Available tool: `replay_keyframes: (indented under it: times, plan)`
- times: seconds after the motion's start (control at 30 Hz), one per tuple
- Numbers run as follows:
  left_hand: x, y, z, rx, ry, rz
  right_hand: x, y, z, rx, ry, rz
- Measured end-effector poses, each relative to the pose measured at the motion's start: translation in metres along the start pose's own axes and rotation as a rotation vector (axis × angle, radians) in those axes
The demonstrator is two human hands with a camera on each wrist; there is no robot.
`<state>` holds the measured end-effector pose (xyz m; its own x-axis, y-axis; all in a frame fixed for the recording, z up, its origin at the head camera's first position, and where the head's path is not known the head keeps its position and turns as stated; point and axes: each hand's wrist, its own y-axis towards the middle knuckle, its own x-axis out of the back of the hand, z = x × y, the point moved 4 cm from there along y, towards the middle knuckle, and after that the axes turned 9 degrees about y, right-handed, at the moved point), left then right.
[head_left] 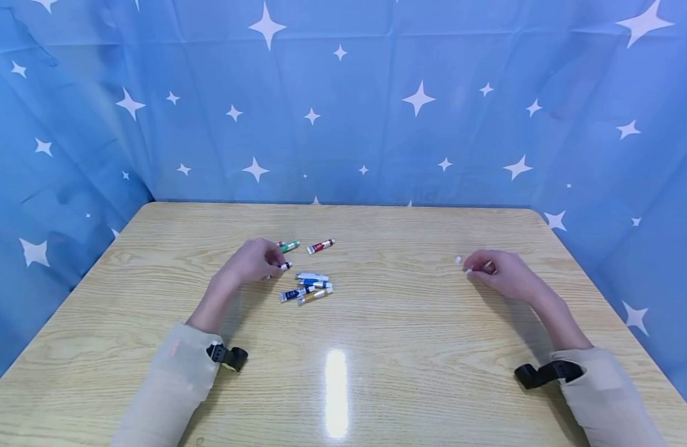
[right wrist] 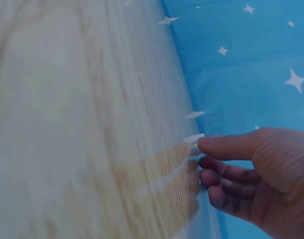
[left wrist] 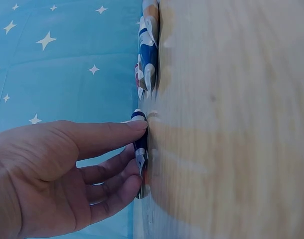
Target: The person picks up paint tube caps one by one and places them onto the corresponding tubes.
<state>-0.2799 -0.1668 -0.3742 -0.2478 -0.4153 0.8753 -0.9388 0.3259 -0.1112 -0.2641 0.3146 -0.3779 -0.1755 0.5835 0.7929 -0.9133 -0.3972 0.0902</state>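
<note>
My left hand pinches a small dark blue paint tube with a white cap, low over the table. Thumb and fingers cover much of the tube in the head view. Just beyond that hand lies a green tube, with part of a red one behind the fingers. At the right side, my right hand pinches a tiny white cap between thumb and fingertips, close to the tabletop. A second white cap lies beside those fingertips.
A wooden table spreads under both hands. Several tubes, among them a white one, a blue one and an ochre one, cluster right of the left hand. Another red tube lies farther back. Behind hangs a blue star-patterned curtain.
</note>
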Motion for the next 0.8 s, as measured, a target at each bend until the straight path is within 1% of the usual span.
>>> replay_keyframes:
  times: [0.2,0.4,0.6,0.73,0.8]
  plan:
    - [0.0,-0.002,0.002,0.018,-0.025,0.018,-0.001,0.002,-0.002,-0.004,-0.014,0.007]
    - [-0.001,-0.003,0.002,0.026,-0.038,0.021,-0.002,0.002,-0.003,-0.004,-0.024,0.008]
    - [-0.001,-0.002,0.001,0.017,-0.037,0.003,0.0,0.001,0.001,0.016,-0.029,-0.035]
    - [0.0,-0.001,0.0,0.016,-0.041,-0.011,0.002,0.002,0.008,0.034,-0.021,-0.073]
    - [0.002,-0.001,-0.002,0.002,-0.042,-0.022,0.003,0.003,0.012,0.044,-0.016,-0.096]
